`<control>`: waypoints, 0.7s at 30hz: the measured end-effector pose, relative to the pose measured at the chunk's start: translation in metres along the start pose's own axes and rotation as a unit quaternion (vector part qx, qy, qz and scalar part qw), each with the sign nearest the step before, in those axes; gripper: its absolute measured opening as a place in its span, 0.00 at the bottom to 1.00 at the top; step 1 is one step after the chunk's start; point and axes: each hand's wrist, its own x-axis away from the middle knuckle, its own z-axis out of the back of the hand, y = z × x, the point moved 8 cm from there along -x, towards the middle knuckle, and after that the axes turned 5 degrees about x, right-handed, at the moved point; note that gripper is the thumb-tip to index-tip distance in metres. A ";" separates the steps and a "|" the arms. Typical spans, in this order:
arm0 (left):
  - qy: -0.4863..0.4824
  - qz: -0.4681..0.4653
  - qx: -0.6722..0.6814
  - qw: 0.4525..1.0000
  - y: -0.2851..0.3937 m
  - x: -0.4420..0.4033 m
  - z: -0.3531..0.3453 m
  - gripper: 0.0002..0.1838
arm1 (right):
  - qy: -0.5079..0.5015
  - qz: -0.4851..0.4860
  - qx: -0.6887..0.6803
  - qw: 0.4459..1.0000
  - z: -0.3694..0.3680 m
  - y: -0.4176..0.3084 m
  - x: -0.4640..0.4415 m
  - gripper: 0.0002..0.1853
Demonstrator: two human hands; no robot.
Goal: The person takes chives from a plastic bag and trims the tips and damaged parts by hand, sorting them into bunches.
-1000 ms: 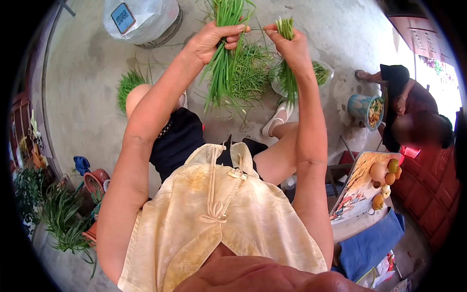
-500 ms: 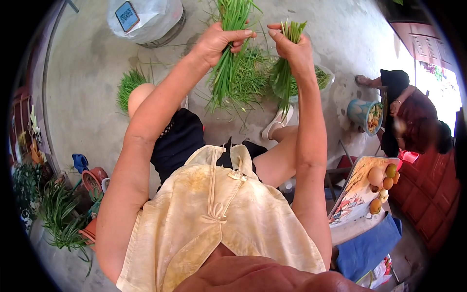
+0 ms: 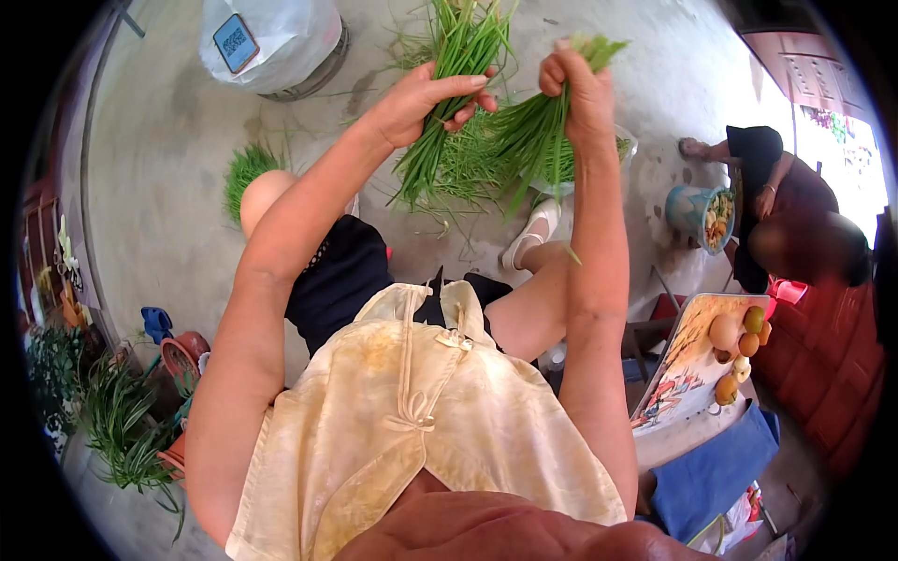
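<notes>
My left hand (image 3: 421, 105) is closed around a bunch of long green chives (image 3: 465, 47), its thumb lying across the front and the leaves hanging below. To its right, my right hand (image 3: 585, 92) grips a second, thinner bunch of chives (image 3: 524, 131) in a fist. The pale cut ends stick out above that fist, somewhat blurred, and the leaves fan down to the left. The two hands are apart. Beneath them a loose heap of chives (image 3: 458, 173) lies on the concrete floor, and another bundle of chives (image 3: 246, 173) is beside my left knee.
A phone (image 3: 236, 43) with a QR code lies on a white-covered bin (image 3: 290, 28). A person (image 3: 795, 187) sits at right near a blue bucket (image 3: 687, 213) of scraps. Closer stand a patterned tray (image 3: 683, 374) with eggs and fruit, a blue cloth (image 3: 716, 467), and potted plants (image 3: 117, 411) at left.
My right hand has moved slightly right and tilted its bunch, so the leaves now spread out to the left. My left hand has shifted slightly, still holding its chives.
</notes>
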 end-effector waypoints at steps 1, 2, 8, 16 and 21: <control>-0.006 0.009 -0.005 1.000 -0.002 0.001 -0.003 0.18 | 0.003 -0.006 0.041 0.999 -0.002 0.003 0.002 0.05; -0.011 0.018 -0.010 1.000 -0.004 0.001 -0.006 0.17 | 0.006 -0.013 0.081 0.997 -0.005 0.006 0.003 0.07; 0.015 0.021 -0.013 1.000 -0.011 -0.002 0.000 0.16 | 0.018 -0.023 0.196 0.980 -0.010 0.006 0.009 0.10; 0.113 -0.015 0.018 0.993 -0.008 -0.002 0.025 0.12 | 0.036 -0.004 0.295 0.955 0.001 0.010 0.007 0.09; 0.079 0.005 0.033 0.996 -0.013 -0.007 0.034 0.11 | 0.044 -0.013 0.319 0.947 0.007 0.013 0.004 0.09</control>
